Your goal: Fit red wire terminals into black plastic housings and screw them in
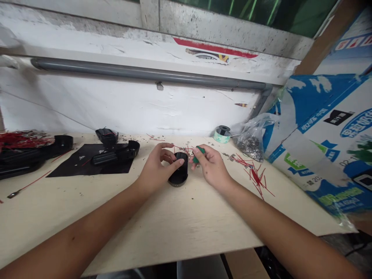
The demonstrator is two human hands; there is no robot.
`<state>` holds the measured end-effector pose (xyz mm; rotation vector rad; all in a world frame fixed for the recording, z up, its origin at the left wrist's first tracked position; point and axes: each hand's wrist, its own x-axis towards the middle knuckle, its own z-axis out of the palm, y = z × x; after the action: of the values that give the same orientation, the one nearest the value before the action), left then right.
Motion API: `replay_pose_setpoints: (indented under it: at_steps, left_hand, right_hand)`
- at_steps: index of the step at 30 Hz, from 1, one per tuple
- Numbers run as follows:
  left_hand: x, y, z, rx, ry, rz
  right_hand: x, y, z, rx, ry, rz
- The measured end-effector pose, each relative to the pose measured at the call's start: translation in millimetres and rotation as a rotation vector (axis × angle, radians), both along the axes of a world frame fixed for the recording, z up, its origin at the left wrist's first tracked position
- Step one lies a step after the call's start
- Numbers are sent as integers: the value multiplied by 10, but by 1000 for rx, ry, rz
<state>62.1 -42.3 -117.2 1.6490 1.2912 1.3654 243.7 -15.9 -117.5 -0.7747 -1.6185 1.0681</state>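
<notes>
Near the middle of the pale table lies a black plastic housing [178,178], its rounded end toward me. My left hand [158,164] grips its left side, the thumb resting over the upper part. Just right of it, my right hand [211,164] is closed around a small green object [199,154], which looks like a tool handle; its working end cannot be made out. Thin red wires [187,148] with small metal pieces lie beyond the housing, between the two hands.
At left, black housings [116,154] rest on and beside a black sheet [69,166], near a red wire pile [24,140]. Right are loose red wires [257,176], a solder-like spool [222,133], a bag of metal parts [251,143] and a blue-white carton [322,135].
</notes>
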Motion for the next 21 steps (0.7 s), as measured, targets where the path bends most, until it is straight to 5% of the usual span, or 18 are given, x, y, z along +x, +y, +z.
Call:
replay_pose_setpoints:
  at_steps: [8,15,18,21]
  left_hand:
    - [43,-48,60,31,-7,-120]
    - [14,-14,60,-197,-71,-10]
    - [7,-11,62,-186,-50,0]
    - [2,-1,29,-121,3,-15]
  right_hand:
    - [-52,-71,-40,122,-118,107]
    - [91,20,-43,86,-223,-127]
    - [135,40,-14,94,-463,-282]
    - [118,30,14,53,-670,-238]
